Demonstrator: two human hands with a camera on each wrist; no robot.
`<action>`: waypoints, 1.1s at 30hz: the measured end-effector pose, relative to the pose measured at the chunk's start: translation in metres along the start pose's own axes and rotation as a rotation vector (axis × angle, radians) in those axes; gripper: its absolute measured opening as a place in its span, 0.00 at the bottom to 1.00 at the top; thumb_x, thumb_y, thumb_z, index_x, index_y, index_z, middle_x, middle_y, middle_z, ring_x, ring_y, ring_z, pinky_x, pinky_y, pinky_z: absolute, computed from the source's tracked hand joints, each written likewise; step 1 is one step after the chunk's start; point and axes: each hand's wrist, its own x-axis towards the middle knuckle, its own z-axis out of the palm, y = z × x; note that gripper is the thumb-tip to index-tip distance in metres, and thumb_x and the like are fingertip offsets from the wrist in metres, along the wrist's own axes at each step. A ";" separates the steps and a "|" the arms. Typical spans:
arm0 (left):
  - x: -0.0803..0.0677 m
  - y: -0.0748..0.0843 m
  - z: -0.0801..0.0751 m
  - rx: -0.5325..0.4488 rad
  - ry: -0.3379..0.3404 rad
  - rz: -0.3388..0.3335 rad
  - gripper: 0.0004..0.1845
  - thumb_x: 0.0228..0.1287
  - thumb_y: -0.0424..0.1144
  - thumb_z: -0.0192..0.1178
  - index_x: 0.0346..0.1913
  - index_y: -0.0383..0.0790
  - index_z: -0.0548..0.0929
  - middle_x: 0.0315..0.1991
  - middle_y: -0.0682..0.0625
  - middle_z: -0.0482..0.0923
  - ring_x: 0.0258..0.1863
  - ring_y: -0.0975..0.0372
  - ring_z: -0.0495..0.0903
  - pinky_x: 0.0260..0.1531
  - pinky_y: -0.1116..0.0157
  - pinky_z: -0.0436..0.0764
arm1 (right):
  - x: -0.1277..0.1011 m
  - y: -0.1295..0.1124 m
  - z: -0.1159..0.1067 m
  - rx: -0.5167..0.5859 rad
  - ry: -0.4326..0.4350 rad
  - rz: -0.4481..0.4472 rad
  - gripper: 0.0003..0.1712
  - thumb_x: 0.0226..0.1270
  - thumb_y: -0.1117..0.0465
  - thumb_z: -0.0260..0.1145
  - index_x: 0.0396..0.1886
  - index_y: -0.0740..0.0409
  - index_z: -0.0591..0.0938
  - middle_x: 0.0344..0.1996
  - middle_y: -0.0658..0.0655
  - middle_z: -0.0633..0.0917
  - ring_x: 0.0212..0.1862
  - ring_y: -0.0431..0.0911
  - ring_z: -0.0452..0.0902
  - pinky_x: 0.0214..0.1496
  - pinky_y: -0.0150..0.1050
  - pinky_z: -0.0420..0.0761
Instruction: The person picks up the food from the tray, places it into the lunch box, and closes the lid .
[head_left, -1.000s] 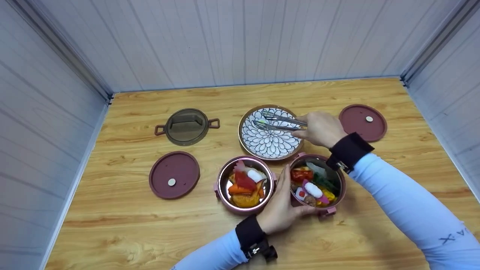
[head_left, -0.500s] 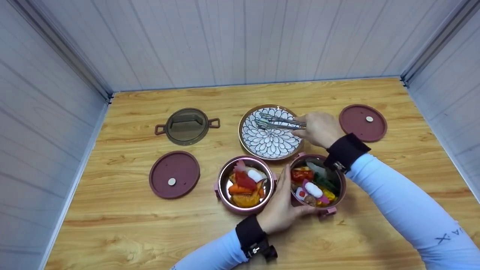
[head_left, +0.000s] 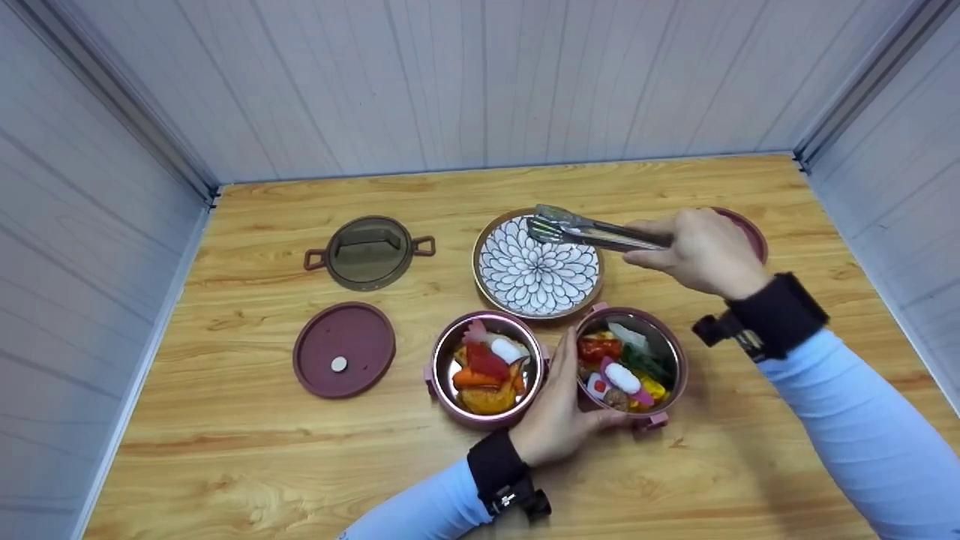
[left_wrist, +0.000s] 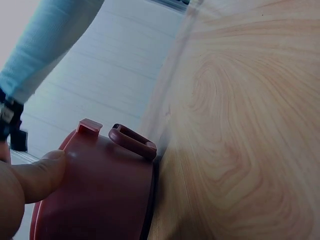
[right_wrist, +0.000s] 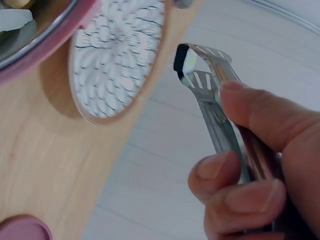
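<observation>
Only head view: left hand [head_left: 553,418] between two pots [head_left: 664,341].

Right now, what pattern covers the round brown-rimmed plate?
Plate: white petals with dark outlines, best seen in the head view.

The wood-grained worktop [head_left: 247,450] bears a left pot [head_left: 484,423] and a right pot [head_left: 681,390] side by side, a patterned plate [head_left: 536,274] just behind them, a see-through lid [head_left: 367,262] and a maroon lid [head_left: 346,334] to the left, and, at the right, a second maroon lid [head_left: 754,234], partly hidden in the head view.
</observation>
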 end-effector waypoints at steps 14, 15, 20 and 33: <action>0.001 0.000 0.000 0.000 0.016 0.005 0.65 0.54 0.51 0.74 0.79 0.38 0.35 0.79 0.39 0.35 0.77 0.48 0.38 0.73 0.54 0.48 | -0.102 0.034 -0.025 -0.014 0.043 -0.154 0.22 0.61 0.50 0.73 0.55 0.49 0.87 0.12 0.37 0.68 0.13 0.33 0.55 0.13 0.30 0.59; 0.001 0.000 0.000 0.001 0.018 0.011 0.65 0.54 0.51 0.74 0.79 0.38 0.35 0.79 0.39 0.35 0.77 0.48 0.39 0.73 0.54 0.48 | -0.108 0.036 -0.023 -0.020 0.037 -0.159 0.22 0.60 0.50 0.74 0.54 0.48 0.87 0.12 0.36 0.67 0.13 0.32 0.55 0.13 0.29 0.59; 0.002 -0.001 0.001 0.010 0.038 0.051 0.65 0.53 0.50 0.75 0.79 0.36 0.37 0.79 0.38 0.37 0.77 0.48 0.41 0.73 0.53 0.47 | -0.129 0.043 -0.010 -0.027 -0.051 -0.157 0.22 0.57 0.47 0.75 0.52 0.44 0.88 0.12 0.32 0.67 0.14 0.30 0.55 0.14 0.29 0.59; 0.002 0.000 0.002 0.011 0.036 0.040 0.65 0.53 0.50 0.75 0.79 0.37 0.37 0.79 0.40 0.37 0.77 0.51 0.40 0.73 0.56 0.45 | -0.137 0.044 0.005 0.016 -0.209 -0.124 0.28 0.59 0.38 0.70 0.55 0.46 0.87 0.15 0.32 0.72 0.15 0.31 0.57 0.18 0.29 0.59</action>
